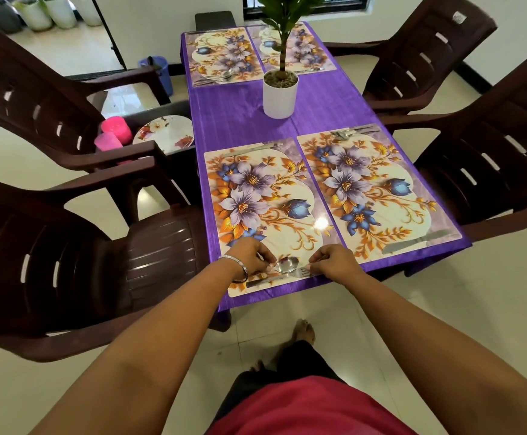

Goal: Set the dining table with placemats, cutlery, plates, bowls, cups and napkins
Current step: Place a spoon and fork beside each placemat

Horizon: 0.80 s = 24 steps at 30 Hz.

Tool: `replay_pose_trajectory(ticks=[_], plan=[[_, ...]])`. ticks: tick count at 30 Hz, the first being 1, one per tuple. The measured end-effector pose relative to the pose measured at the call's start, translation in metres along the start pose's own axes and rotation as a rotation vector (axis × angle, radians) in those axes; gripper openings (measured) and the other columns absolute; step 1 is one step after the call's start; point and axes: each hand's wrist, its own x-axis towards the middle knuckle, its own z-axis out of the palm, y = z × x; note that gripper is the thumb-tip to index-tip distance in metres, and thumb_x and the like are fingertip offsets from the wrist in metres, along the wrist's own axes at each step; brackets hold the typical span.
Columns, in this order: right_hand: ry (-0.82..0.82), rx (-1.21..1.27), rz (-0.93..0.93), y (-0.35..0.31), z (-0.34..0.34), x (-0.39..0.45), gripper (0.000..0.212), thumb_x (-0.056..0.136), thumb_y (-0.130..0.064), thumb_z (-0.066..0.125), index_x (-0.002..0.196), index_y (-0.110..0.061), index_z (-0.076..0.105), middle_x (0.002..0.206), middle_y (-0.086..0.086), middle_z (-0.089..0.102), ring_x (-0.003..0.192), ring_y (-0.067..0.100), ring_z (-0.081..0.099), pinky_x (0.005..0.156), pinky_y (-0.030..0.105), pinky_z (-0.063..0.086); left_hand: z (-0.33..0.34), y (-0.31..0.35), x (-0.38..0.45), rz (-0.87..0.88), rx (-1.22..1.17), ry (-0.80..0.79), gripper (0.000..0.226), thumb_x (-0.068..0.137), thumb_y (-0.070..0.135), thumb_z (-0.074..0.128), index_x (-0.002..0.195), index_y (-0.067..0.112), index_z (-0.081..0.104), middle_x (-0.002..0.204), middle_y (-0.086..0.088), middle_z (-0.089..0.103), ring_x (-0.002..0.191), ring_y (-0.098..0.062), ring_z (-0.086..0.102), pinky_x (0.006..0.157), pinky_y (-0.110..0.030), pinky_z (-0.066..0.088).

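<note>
- left hand (249, 257) pinched the spoon (287, 265); right hand (331, 262) pinched the fork (301, 272).
- step: laying cutlery on the near mat (265, 215).
- next likely called for plates (165, 133).

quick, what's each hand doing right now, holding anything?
Left hand: pinching the spoon by its handle on the near-left placemat.
Right hand: pinching the fork beside the spoon.

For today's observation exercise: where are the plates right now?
In the head view, the plates sit on the seat of a brown chair left of the table, beside pink cups.
</note>
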Motion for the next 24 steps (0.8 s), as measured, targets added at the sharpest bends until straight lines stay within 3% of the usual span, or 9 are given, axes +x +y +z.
replay_pose_trajectory(ticks=[5, 9, 15, 24], plan=[[0.077, 0.001, 0.001, -0.007, -0.005, -0.001, 0.027, 0.075, -0.025, 0.080, 0.095, -0.008, 0.071, 0.091, 0.000, 0.065, 0.088, 0.015, 0.059, 0.081, 0.031, 0.052, -0.017, -0.008, -0.009, -0.023, -0.002, 0.137, 0.022, 0.083, 0.001, 0.068, 0.103, 0.006, 0.074, 0.106, -0.007, 0.071, 0.098, -0.020, 0.064, 0.092, -0.028, 0.050], [0.125, -0.039, -0.028, -0.017, -0.010, -0.002, 0.023, 0.078, -0.025, 0.076, 0.093, -0.008, 0.070, 0.088, 0.001, 0.065, 0.085, 0.016, 0.058, 0.078, 0.028, 0.047, -0.023, -0.010, -0.020, -0.026, -0.018, 0.241, 0.015, 0.085, 0.003, 0.068, 0.099, 0.004, 0.074, 0.094, 0.000, 0.068, 0.088, -0.006, 0.055, 0.081, -0.013, 0.041], [0.176, -0.075, -0.091, -0.035, -0.006, -0.017, 0.020, 0.078, -0.019, 0.074, 0.091, -0.005, 0.069, 0.087, 0.005, 0.068, 0.083, 0.020, 0.061, 0.074, 0.027, 0.045, -0.027, -0.012, -0.038, -0.041, 0.004, 0.328, 0.018, 0.082, -0.002, 0.066, 0.095, 0.007, 0.075, 0.098, -0.010, 0.071, 0.083, -0.015, 0.056, 0.075, -0.020, 0.042], [0.225, -0.035, -0.251, -0.062, 0.005, -0.056, 0.003, 0.082, -0.014, 0.068, 0.082, -0.010, 0.069, 0.081, 0.002, 0.065, 0.077, 0.015, 0.058, 0.060, 0.020, 0.037, -0.027, -0.006, -0.082, -0.002, -0.048, 0.406, 0.015, 0.080, -0.001, 0.068, 0.090, 0.008, 0.074, 0.095, -0.008, 0.072, 0.088, -0.020, 0.065, 0.082, -0.027, 0.051]])
